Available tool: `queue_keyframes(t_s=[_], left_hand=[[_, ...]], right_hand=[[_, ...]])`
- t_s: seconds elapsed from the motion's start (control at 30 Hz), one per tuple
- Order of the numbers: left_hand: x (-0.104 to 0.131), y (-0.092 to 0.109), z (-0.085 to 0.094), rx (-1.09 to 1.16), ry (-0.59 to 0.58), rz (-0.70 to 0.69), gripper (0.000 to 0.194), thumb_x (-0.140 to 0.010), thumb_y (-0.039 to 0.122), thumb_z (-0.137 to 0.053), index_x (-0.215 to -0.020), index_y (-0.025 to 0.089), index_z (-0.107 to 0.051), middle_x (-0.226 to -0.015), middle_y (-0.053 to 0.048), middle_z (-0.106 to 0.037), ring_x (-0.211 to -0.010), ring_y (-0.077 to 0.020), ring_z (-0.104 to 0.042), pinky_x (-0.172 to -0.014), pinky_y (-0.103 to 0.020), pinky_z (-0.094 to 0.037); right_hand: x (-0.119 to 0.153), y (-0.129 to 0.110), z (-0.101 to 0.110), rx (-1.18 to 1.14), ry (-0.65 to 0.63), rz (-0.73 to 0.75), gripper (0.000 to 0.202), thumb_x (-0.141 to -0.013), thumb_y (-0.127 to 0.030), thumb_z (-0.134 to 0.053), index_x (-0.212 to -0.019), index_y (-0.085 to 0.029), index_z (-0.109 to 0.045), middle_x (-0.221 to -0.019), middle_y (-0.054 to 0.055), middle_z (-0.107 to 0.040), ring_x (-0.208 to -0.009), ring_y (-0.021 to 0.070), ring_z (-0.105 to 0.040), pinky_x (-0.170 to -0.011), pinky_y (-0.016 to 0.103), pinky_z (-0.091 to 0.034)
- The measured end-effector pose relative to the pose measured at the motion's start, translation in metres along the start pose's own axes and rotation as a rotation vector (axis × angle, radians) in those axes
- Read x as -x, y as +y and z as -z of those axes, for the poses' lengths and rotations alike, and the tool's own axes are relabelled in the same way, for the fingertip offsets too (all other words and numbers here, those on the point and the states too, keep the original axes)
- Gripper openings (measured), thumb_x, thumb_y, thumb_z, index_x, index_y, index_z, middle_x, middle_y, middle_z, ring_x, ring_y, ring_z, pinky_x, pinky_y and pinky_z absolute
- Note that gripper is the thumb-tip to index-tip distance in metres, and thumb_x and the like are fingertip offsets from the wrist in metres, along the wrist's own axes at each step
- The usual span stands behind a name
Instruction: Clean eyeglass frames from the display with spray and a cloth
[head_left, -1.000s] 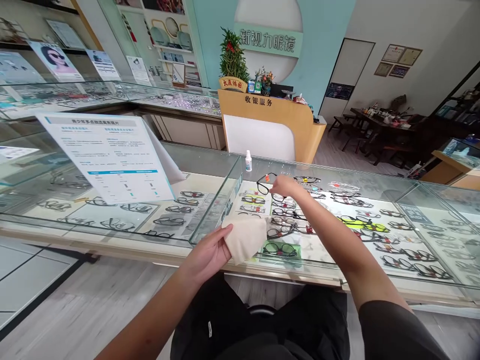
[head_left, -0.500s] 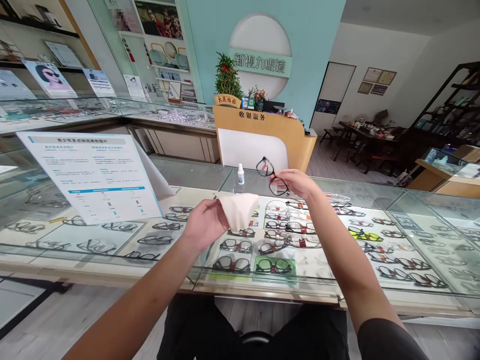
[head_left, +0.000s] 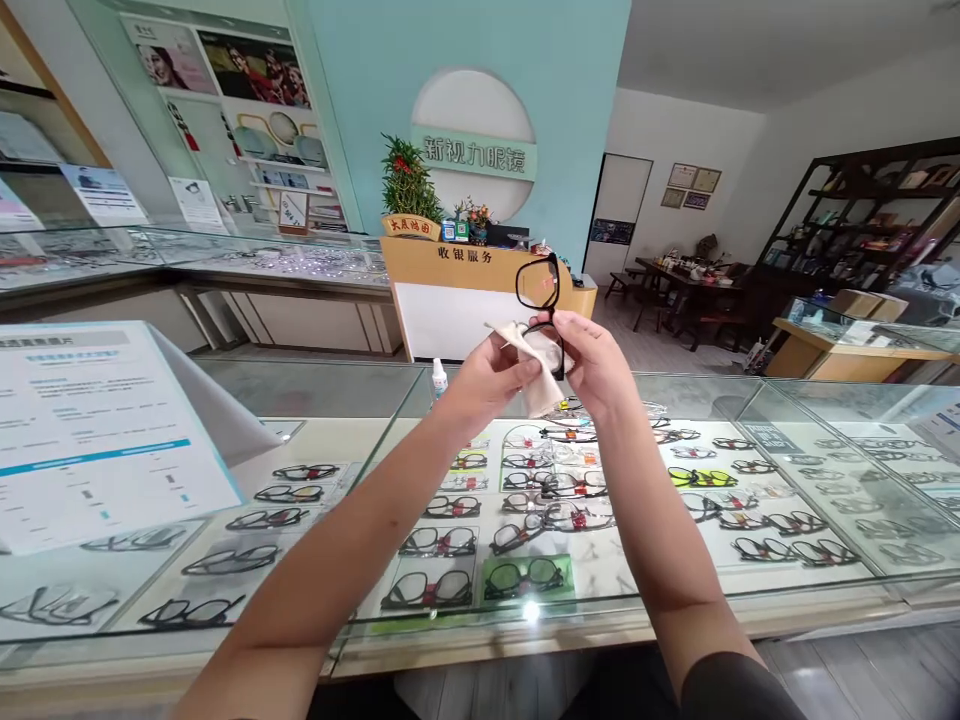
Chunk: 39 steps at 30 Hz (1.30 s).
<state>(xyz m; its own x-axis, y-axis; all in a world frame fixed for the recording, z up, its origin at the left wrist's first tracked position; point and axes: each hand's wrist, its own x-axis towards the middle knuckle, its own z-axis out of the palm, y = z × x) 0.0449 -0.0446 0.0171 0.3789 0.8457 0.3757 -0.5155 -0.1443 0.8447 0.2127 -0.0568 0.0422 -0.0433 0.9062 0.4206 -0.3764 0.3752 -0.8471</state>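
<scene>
Black-framed eyeglasses (head_left: 556, 280) are held up above the glass counter, turned so one lens sits over the other. My right hand (head_left: 596, 360) grips them near the bridge, with the fingers closed. My left hand (head_left: 491, 375) pinches a cream cleaning cloth (head_left: 541, 385) against the lower lens. The cloth hides part of that lens and hangs down below it. Behind my left forearm, a small white spray bottle (head_left: 439, 378) stands on the counter, partly covered by the arm.
The glass display counter (head_left: 360, 385) holds several rows of eyeglasses beneath its top. A large printed sign (head_left: 97, 430) stands at the left on it. Beyond are a wooden cashier desk (head_left: 480, 255) with a plant (head_left: 409, 185), and a dark table (head_left: 679, 275) with benches.
My left hand has brought the cloth up to the glasses, where before they were apart. The glasses have risen and turned more upright. The view has shifted right.
</scene>
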Motion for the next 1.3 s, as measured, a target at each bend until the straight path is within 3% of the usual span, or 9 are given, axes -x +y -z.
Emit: queue_keyframes(t_s=[0.23,0.4,0.53,0.67,0.8,0.93,1.1,1.2,1.3], left_hand=[[0.006,-0.007,-0.004,-0.090,0.067,-0.088,0.058,-0.077,0.051,-0.100,-0.119,0.019,-0.075,-0.107,-0.005,-0.080,-0.094,-0.0200,-0.073,-0.084,-0.030,-0.056],[0.017,-0.002,0.004,-0.241,0.012,-0.079,0.059,-0.084,0.052,-0.094,-0.128,0.017,-0.075,-0.115,-0.008,-0.081,-0.103,-0.0237,-0.073,-0.086,-0.030,-0.055],[0.013,-0.002,0.007,-0.136,0.082,-0.081,0.065,-0.083,0.057,-0.094,-0.130,0.019,-0.072,-0.116,-0.008,-0.081,-0.102,-0.0226,-0.074,-0.086,-0.030,-0.056],[0.010,-0.003,0.006,-0.032,0.150,-0.066,0.065,-0.081,0.064,-0.092,-0.124,0.019,-0.072,-0.107,-0.006,-0.081,-0.095,-0.0207,-0.075,-0.080,-0.029,-0.055],[0.011,-0.005,0.007,-0.059,0.134,-0.019,0.059,-0.082,0.070,-0.089,-0.108,0.019,-0.075,-0.091,-0.003,-0.078,-0.084,-0.0160,-0.070,-0.073,-0.025,-0.052],[0.013,-0.006,0.009,-0.098,0.066,0.017,0.052,-0.081,0.062,-0.093,-0.105,0.019,-0.076,-0.089,-0.002,-0.075,-0.082,-0.0145,-0.067,-0.072,-0.024,-0.051],[0.015,-0.007,0.008,-0.191,0.063,0.002,0.063,-0.080,0.048,-0.097,-0.132,0.022,-0.075,-0.098,-0.003,-0.077,-0.079,-0.0149,-0.069,-0.068,-0.025,-0.052],[0.014,-0.010,0.007,-0.169,0.122,-0.069,0.064,-0.083,0.052,-0.094,-0.136,0.021,-0.073,-0.101,-0.004,-0.079,-0.083,-0.0158,-0.072,-0.073,-0.025,-0.056],[0.011,-0.013,0.008,-0.171,0.189,-0.140,0.058,-0.087,0.061,-0.088,-0.123,0.017,-0.077,-0.087,-0.003,-0.077,-0.072,-0.0152,-0.069,-0.065,-0.026,-0.055]], right_hand=[[0.008,0.015,-0.023,-0.031,0.008,0.007,0.028,-0.084,-0.050,-0.087,-0.097,-0.025,-0.083,-0.101,0.002,-0.081,-0.091,0.0179,-0.071,-0.086,0.031,-0.058],[0.006,0.025,-0.022,-0.041,0.018,-0.015,0.034,-0.088,-0.056,-0.081,-0.104,-0.026,-0.079,-0.113,0.003,-0.080,-0.101,0.0211,-0.071,-0.087,0.033,-0.059],[0.003,0.030,-0.020,-0.069,0.065,0.052,0.028,-0.088,-0.052,-0.083,-0.100,-0.027,-0.080,-0.114,0.002,-0.080,-0.088,0.0163,-0.065,-0.079,0.029,-0.054],[0.007,0.031,-0.025,-0.065,0.069,0.108,0.023,-0.085,-0.047,-0.088,-0.090,-0.026,-0.082,-0.109,0.000,-0.081,-0.072,0.0118,-0.052,-0.068,0.027,-0.048],[0.012,0.034,-0.032,-0.090,0.068,0.044,0.027,-0.081,-0.050,-0.091,-0.089,-0.026,-0.083,-0.098,0.000,-0.080,-0.069,0.0119,-0.053,-0.060,0.026,-0.043],[0.010,0.039,-0.032,-0.135,0.093,0.021,0.027,-0.082,-0.051,-0.089,-0.090,-0.026,-0.082,-0.096,0.000,-0.079,-0.078,0.0150,-0.062,-0.068,0.028,-0.050],[0.008,0.042,-0.032,-0.226,0.098,-0.011,0.026,-0.082,-0.047,-0.090,-0.092,-0.025,-0.082,-0.100,0.001,-0.078,-0.085,0.0149,-0.066,-0.074,0.027,-0.055],[0.012,0.043,-0.039,-0.233,0.098,-0.033,0.031,-0.080,-0.050,-0.091,-0.092,-0.024,-0.080,-0.094,0.000,-0.076,-0.072,0.0118,-0.058,-0.061,0.024,-0.049],[0.017,0.044,-0.045,-0.184,0.111,-0.045,0.034,-0.079,-0.054,-0.090,-0.093,-0.025,-0.078,-0.086,-0.001,-0.072,-0.059,0.0099,-0.044,-0.046,0.025,-0.035]])
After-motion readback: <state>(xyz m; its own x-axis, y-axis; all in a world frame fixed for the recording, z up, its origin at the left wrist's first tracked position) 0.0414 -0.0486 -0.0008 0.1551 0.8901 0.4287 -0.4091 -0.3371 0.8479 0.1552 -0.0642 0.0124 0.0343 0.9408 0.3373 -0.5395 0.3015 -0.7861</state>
